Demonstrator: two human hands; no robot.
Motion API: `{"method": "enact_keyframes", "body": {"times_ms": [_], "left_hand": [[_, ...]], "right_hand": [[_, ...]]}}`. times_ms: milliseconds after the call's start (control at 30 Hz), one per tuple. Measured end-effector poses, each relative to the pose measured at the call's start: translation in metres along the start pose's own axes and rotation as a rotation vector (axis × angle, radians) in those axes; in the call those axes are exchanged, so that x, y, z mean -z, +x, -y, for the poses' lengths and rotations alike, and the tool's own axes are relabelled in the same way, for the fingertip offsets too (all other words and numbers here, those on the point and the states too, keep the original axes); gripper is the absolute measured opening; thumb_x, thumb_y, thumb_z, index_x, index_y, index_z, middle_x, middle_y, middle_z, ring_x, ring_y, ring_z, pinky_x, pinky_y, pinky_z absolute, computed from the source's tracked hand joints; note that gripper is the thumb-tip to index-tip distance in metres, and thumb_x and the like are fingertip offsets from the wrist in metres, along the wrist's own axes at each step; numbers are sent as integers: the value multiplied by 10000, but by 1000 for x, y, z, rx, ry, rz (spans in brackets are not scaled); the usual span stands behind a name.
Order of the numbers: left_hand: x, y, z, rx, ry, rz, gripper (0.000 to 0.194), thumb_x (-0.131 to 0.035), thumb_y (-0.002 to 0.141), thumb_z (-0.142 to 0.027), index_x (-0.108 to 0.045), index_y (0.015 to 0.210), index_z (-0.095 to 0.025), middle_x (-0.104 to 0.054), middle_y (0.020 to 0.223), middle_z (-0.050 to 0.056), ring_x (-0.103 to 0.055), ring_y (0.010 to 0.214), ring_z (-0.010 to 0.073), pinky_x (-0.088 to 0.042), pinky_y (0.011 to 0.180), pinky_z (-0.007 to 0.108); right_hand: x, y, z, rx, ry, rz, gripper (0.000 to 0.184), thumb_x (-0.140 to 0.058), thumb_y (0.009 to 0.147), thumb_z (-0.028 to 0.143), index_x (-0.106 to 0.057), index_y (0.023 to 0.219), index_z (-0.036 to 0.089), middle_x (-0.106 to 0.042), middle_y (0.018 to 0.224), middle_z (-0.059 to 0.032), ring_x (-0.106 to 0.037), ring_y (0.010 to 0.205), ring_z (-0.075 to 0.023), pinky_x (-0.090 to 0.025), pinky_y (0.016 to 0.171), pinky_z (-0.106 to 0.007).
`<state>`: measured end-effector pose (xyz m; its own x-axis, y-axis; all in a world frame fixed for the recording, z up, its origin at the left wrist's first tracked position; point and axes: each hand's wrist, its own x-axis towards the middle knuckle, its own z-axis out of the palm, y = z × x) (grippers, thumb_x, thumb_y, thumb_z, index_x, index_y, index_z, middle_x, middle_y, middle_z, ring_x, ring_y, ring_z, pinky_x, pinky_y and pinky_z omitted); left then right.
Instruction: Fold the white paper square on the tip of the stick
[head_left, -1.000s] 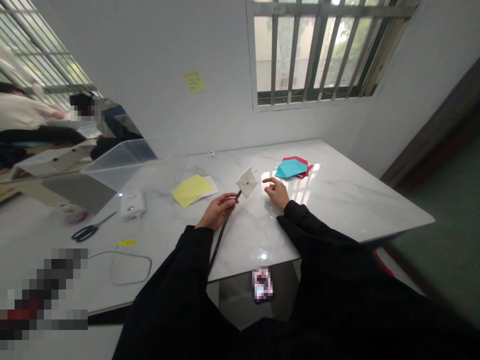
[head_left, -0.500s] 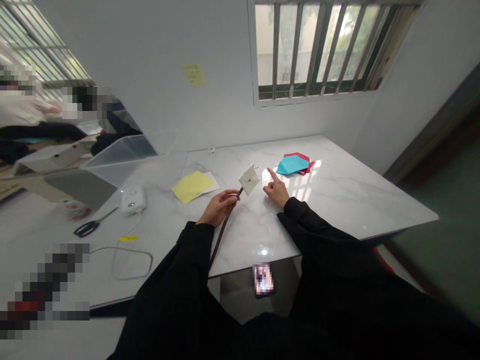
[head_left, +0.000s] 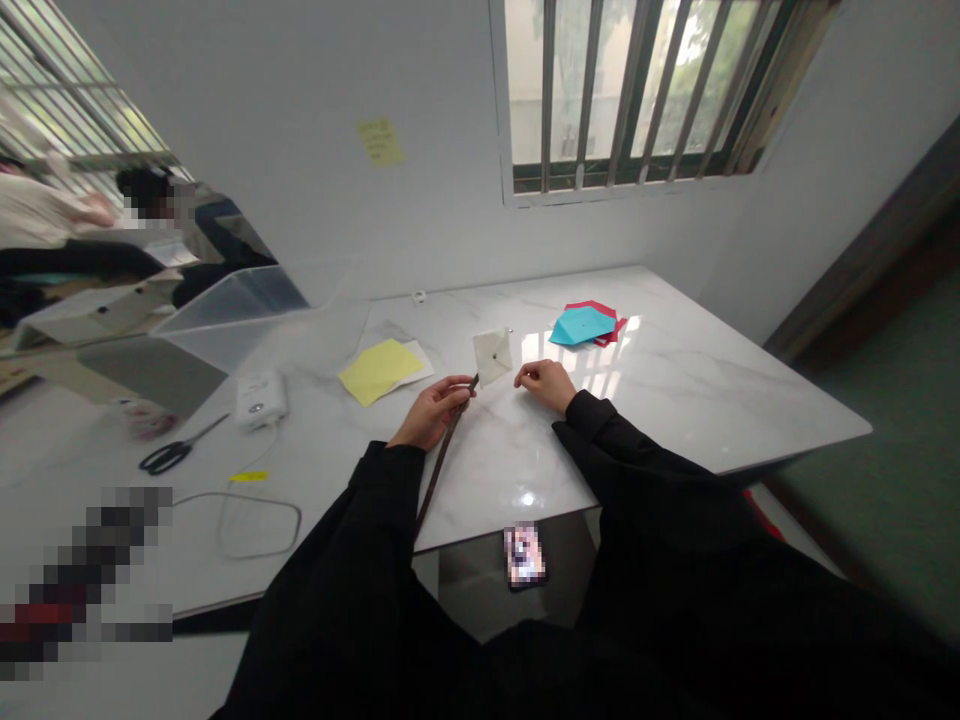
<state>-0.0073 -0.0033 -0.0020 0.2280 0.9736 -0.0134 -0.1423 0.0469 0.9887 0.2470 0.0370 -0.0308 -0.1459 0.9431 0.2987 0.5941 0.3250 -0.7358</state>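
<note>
A white paper pinwheel (head_left: pixel 493 357) with a dark dot at its centre sits at the top of a thin brown stick (head_left: pixel 442 455). My left hand (head_left: pixel 437 412) is closed around the stick just below the pinwheel, and the stick's lower end runs down past the table edge by my sleeve. To the right of the pinwheel, apart from it, my right hand (head_left: pixel 550 384) is loosely closed with its fingers curled in; nothing shows in it. Yellow paper (head_left: pixel 381 371) lies over a white sheet left of the pinwheel. Blue folded paper (head_left: pixel 583 326) rests on red paper (head_left: pixel 616 327) behind my right hand.
Black-handled scissors (head_left: pixel 169 456), a white device (head_left: pixel 260 398) with a cable and a clear plastic panel (head_left: pixel 232 310) are at the left of the marble-patterned table (head_left: pixel 720 380). A phone (head_left: pixel 524 556) lies below the front edge. People sit at the far left.
The pinwheel has turned on its stick. My right index finger, stretched out before, is now curled in. My left hand keeps its hold on the stick; the view has shifted slightly.
</note>
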Motion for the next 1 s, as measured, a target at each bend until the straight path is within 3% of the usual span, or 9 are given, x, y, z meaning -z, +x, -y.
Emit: {"method": "enact_keyframes", "body": {"times_ms": [1000], "left_hand": [[-2, 1, 0, 10, -21, -18, 494, -958, 607, -354, -760, 1015, -157, -745, 863, 64, -605, 742, 139, -466, 720, 273]], "right_hand": [[-1, -1, -1, 22, 12, -18, 244, -587, 789, 151, -823, 781, 209, -542, 536, 30, -472, 569, -129, -330, 630, -259]]}}
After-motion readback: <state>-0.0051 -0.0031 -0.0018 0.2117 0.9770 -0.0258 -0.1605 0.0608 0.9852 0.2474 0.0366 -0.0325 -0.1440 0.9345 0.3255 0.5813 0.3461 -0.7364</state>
